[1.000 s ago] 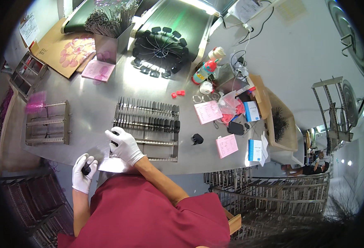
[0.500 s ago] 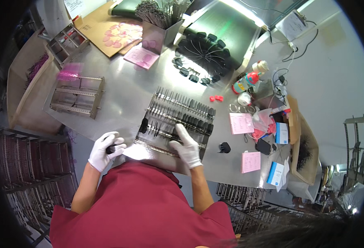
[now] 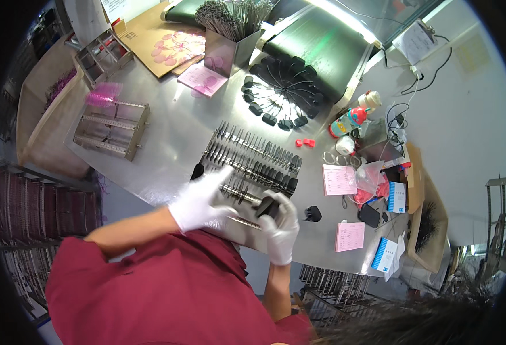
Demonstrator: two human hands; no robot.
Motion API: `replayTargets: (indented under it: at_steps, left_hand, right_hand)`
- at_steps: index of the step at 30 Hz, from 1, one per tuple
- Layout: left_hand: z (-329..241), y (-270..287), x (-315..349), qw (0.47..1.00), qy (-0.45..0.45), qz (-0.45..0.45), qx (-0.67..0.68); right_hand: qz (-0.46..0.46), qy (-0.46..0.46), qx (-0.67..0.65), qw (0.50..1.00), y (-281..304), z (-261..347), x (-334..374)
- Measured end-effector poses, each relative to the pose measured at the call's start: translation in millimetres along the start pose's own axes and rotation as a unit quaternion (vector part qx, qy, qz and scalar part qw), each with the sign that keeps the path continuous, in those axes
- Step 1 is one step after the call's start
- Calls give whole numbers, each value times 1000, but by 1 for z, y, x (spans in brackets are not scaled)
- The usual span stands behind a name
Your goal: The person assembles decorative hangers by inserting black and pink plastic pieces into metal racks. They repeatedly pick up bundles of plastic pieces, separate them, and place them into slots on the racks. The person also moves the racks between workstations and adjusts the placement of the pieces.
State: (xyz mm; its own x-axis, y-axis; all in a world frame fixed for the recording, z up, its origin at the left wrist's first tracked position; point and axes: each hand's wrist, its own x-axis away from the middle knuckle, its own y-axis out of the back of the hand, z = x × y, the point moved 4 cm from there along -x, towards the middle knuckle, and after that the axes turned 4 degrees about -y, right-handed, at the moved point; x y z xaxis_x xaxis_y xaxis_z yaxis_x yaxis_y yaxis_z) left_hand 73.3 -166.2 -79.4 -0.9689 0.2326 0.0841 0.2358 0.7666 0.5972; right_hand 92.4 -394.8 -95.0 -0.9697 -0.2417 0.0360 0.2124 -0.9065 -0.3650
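Note:
A metal rack [image 3: 253,152] with rows of thin black upright pieces stands on the table in front of me. My left hand [image 3: 201,201], in a white glove, reaches over the rack's near left side with its fingers stretched out. I see nothing in it. At the near right part of the rack, my gloved right hand [image 3: 282,230] has its thumb and fingers closed around a black flat piece [image 3: 266,208]. A similar black piece [image 3: 312,214] lies on the table to the right of that hand.
Wire-stemmed black pieces [image 3: 284,89] fan out at the back by a dark conveyor belt [image 3: 316,43]. An unfilled metal rack [image 3: 112,129] stands left. Pink paper pads [image 3: 349,237], a bottle [image 3: 348,122] and red bits [image 3: 305,142] are on the right. A bin [image 3: 52,121] stands far left.
My left hand has swung right and up from the table's near edge to over the rack. My right hand has moved slightly right and down and closed on a black flat piece.

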Motion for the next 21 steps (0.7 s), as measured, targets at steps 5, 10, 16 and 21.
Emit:
replayTargets:
  at_steps: [5,10,16,21]
  left_hand:
    - [53,0,-9,878,-270,3,-396]
    - [61,-8,-17,864,-348,-2,-364]
    - [55,0,-18,854,-345,26,-389]
    - [71,-11,-22,851,-313,50,-420]
  right_hand:
    - [32,4,167,985,29,-58,-53]
    - [57,170,461,869,9,-70,-53]
    - [95,170,500,844,21,-52,-38]
    - [85,92,442,888,74,-48,-32]
